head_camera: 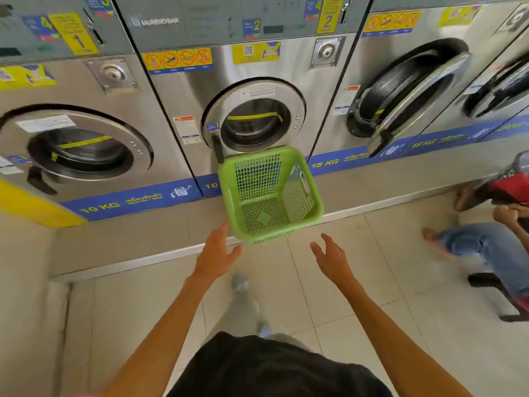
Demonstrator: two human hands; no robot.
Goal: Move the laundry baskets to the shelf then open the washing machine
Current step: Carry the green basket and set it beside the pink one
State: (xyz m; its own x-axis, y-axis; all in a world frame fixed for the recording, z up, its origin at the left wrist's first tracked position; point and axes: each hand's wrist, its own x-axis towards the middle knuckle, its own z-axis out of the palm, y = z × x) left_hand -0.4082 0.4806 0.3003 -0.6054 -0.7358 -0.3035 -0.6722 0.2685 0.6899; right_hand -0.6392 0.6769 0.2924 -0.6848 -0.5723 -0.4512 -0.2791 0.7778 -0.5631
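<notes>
Green basket point(270, 193) on ledge below washer door point(254, 120); left hand point(216, 253), right hand point(333, 260) spread, apart.

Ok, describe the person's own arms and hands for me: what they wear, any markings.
Both arms are bare along their whole visible length, with no sleeve reaching the forearm. The left hand and right hand wear no gloves, and no watch, bracelet or ring shows. No markings can be made out; the picture is slightly blurred. The arms emerge beside a dark top at the bottom edge.

Bright, even light; edges bent w/ blur (wide-angle).
</notes>
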